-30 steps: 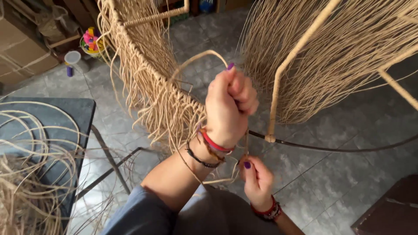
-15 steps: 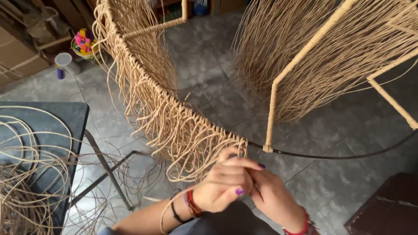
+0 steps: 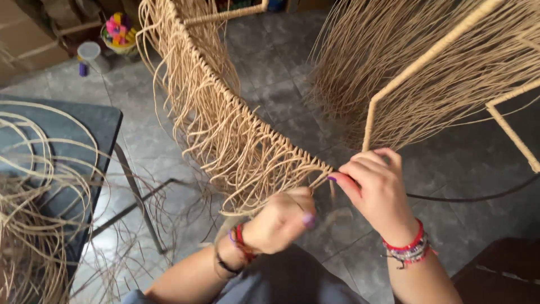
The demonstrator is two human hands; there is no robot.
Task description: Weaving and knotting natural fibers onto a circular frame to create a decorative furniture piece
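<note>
A curved metal frame rim point(image 3: 478, 198) carries a fringe of pale rattan strands point(image 3: 225, 129) knotted along it and hanging down. My right hand point(image 3: 377, 188), with red bracelets on the wrist, pinches the rim at the last knot, just below a rattan-wrapped upright point(image 3: 368, 126). My left hand point(image 3: 281, 220) is a closed fist a little lower and to the left, gripping a thin rattan strand point(image 3: 292, 195) that runs up toward that knot. Past my right hand the rim is bare dark wire.
A dark table point(image 3: 84, 121) at the left holds loose coils of rattan point(image 3: 34, 225) that spill over its edge. A colourful small basket point(image 3: 119, 35) and a cup point(image 3: 90, 53) stand on the grey tiled floor. A dark brown surface point(image 3: 506, 270) sits at the lower right.
My left hand, raised high with a loop of strand a second ago, has come down and pulled into a fist. My right hand has risen from below to the rim.
</note>
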